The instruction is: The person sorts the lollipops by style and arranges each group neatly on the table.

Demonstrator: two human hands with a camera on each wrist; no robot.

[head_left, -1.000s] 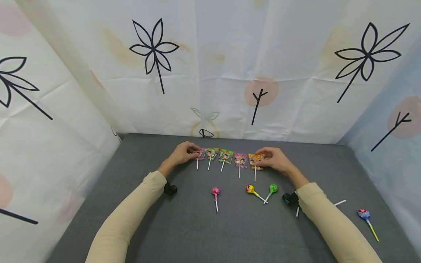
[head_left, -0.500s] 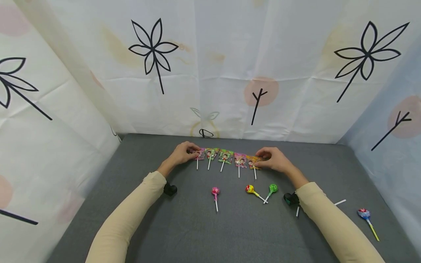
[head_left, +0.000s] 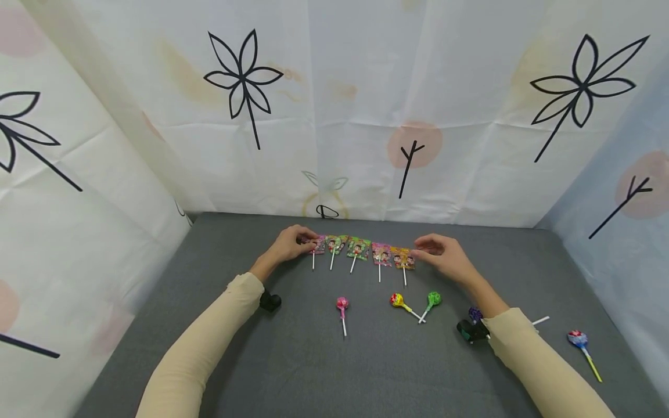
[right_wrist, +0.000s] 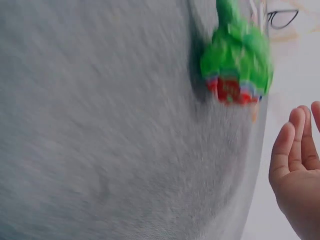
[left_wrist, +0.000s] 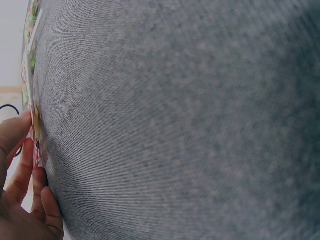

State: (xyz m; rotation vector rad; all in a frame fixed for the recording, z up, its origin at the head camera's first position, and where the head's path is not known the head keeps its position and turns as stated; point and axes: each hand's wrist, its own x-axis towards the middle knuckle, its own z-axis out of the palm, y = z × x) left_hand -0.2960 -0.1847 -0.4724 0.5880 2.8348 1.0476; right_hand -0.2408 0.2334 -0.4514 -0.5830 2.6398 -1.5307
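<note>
Right hand (head_left: 444, 255) has come off to the right since half a second ago, while the orange-wrapped lollipop (head_left: 403, 259) sits a touch further left than it did a second back, pretty much up against the pink-wrapped lollipop (head_left: 382, 254) next to it. So the relation to watch is at that end: the orange one lies just left of the thumb tip, last on the right of a five-lollipop row, stick running roughly back toward the person. Fingers come in from the side, across the stick rather than along it. Can't tell if the thumb still grazes the wrapper edge, but that hand looks loosely spread, thumb well apart from the fingers, nothing in its grip.

Left hand (head_left: 287, 244) is way over at the other end, pinching the leftmost lollipop (head_left: 320, 246) between thumb and finger, so it's clearly the farther one from the orange wrapper. Nearer the person on the tabletop (head_left: 292, 360), the round green lollipop (head_left: 434, 299) lies below the right hand, its stick crossing the yellow lollipop's (head_left: 397, 300).
</note>
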